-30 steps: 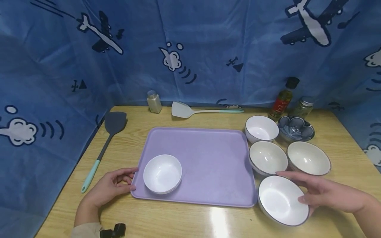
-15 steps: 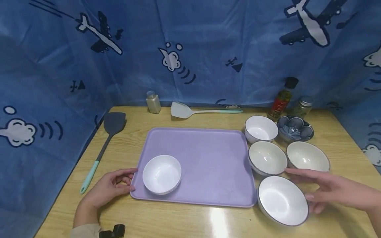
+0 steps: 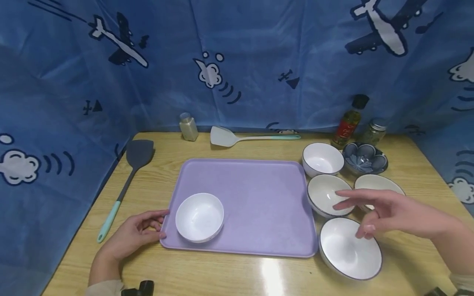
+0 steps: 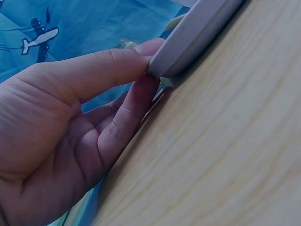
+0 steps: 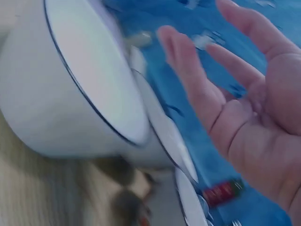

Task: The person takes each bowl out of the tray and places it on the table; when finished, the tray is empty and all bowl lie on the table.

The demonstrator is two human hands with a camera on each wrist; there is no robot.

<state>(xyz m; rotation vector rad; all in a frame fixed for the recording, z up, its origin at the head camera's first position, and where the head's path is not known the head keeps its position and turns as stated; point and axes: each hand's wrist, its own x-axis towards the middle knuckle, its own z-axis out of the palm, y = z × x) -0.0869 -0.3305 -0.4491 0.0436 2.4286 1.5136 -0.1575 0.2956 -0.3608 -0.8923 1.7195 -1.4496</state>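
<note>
My left hand [image 3: 131,234] pinches the left rim of a lilac tray [image 3: 255,205], with thumb and a finger at its edge in the left wrist view. A white bowl [image 3: 200,218] sits on the tray's left front part. My right hand [image 3: 396,213] hovers over the bowls to the right, fingers extended and holding nothing. Below it stands a dark-rimmed white bowl [image 3: 348,255], partly overlapped by its fingers. A cream bowl [image 3: 322,191] lies behind the fingertips, and another cream bowl [image 3: 377,183] is partly hidden by the hand.
Behind these bowls are a white bowl [image 3: 322,158] and a dark petal-patterned bowl [image 3: 364,160]. A red-labelled bottle [image 3: 346,129] and a lidded jar [image 3: 375,133] stand farther back. A grey spatula [image 3: 138,156], a pale spatula [image 3: 224,137] and a shaker [image 3: 189,128] lie around the tray.
My right hand has let go of the front right bowl, drawn back to the right, then risen over the bowls. The left hand has stayed at the tray's rim.
</note>
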